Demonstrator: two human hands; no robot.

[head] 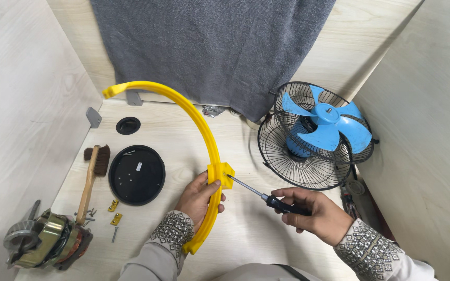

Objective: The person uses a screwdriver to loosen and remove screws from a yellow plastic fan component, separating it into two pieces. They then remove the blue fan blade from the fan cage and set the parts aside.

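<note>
Yellow plastic arc (202, 130): smooth, glossy, flat-sided half hoop with a square boss (221, 174) at mid-length; stood on edge over the pale wood-grain tabletop (246, 229), lower end near the body, upper end curving away toward the far left.

Left hand (199, 199): closed around the arc just below the boss, thumb across the front face. Patterned knit cuff at the wrist.

Right hand (313, 212): closed on the black handle of a screwdriver (264, 195); slim bright metal shaft, tip set against the boss.

Near left corner: electric motor (48, 243), bare, brass-coloured casing with copper windings and a grey metal shaft end.

Beside it: brush (92, 179), long wooden handle, dark bristle head pointing away. Loose screws (114, 234) and two small brass-coloured clips (114, 212) lying just right of the handle.

Middle left: black round plate (137, 175), matt, raised rim, a small white rectangular label near its centre; print too small to tell.

Farther left: small black ring-shaped grommet (128, 125) set in the tabletop, and two grey metal brackets (94, 116) at the wall joint.

Right side: two black wire guards (298, 156), domed, radial ribs, leaning one against the other; blue plastic fan blade (326, 122), smooth, several lobes, seated within the rear one, possibly on a hub behind.

Far edge: grey towel (209, 47), soft looped texture, hung down the back panel.
</note>
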